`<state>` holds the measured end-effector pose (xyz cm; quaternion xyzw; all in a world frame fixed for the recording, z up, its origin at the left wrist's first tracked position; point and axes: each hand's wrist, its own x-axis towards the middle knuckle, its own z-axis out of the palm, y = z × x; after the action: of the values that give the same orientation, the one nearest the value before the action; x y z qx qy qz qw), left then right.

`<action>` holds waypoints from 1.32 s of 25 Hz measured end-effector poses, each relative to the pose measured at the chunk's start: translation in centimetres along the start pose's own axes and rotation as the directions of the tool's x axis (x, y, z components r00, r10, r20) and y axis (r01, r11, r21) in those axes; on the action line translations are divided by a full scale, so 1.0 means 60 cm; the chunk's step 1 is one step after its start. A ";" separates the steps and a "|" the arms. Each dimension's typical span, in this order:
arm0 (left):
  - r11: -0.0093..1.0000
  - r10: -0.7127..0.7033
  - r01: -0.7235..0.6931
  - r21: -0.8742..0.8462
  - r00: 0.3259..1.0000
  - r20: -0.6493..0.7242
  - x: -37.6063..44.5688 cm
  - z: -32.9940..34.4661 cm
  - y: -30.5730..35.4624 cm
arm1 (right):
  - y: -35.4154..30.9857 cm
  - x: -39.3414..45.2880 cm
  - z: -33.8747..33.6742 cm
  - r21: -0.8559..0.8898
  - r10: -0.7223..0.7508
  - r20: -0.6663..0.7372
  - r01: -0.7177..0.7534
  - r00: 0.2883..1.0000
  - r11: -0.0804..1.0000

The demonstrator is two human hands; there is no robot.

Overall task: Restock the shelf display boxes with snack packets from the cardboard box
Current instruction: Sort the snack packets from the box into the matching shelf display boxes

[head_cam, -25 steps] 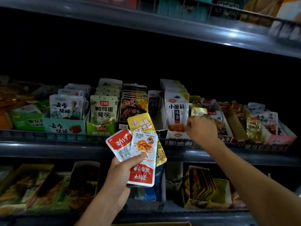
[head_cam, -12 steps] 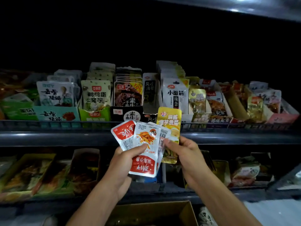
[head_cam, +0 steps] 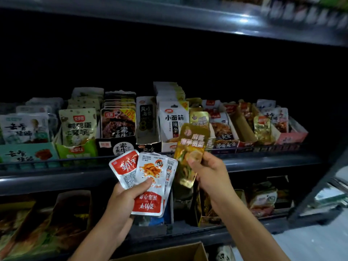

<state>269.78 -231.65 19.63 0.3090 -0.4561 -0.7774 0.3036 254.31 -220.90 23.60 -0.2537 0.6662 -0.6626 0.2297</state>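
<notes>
My left hand (head_cam: 123, 202) grips a fan of red-and-white snack packets (head_cam: 148, 183), thumb across the front one. My right hand (head_cam: 209, 174) pinches a long yellow snack packet (head_cam: 190, 147) and holds it upright, apart from the fan, in front of the shelf rail. Behind it a row of display boxes (head_cam: 169, 146) stands on the middle shelf, each with upright packets; a yellow packet (head_cam: 199, 118) of similar colour stands in the box to the right of the white noodle packets. The top edge of the cardboard box (head_cam: 165, 253) shows at the bottom.
A dark shelf rail (head_cam: 263, 162) runs in front of the display boxes. The shelf below holds more open boxes (head_cam: 207, 210) of snacks. An upper shelf (head_cam: 188, 19) overhangs. A white cabinet or floor area (head_cam: 329, 200) lies at the right.
My right hand came back from the shelf to the fan, pinched the yellow packet and pulled it out to the right and up. The view tilted down, showing the cardboard box.
</notes>
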 end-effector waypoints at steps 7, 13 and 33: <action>0.999 0.023 -0.023 -0.023 1.000 0.009 0.037 0.001 0.016 | -0.070 0.168 -0.071 -0.179 -0.282 -0.313 0.235 0.907 0.955; 0.997 0.049 -0.047 -0.069 0.999 0.023 0.041 -0.003 0.025 | -0.057 0.207 -0.072 -0.444 -0.219 -0.270 0.081 0.938 0.892; 1.000 0.003 -0.004 -0.007 0.986 -0.165 0.010 -0.034 0.001 | 0.017 -0.037 0.032 0.218 -0.098 0.095 0.076 0.991 0.973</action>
<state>270.97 -233.22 18.78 0.3703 -0.4269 -0.7504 0.3429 257.18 -220.96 22.50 -0.2908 0.5665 -0.7255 0.2610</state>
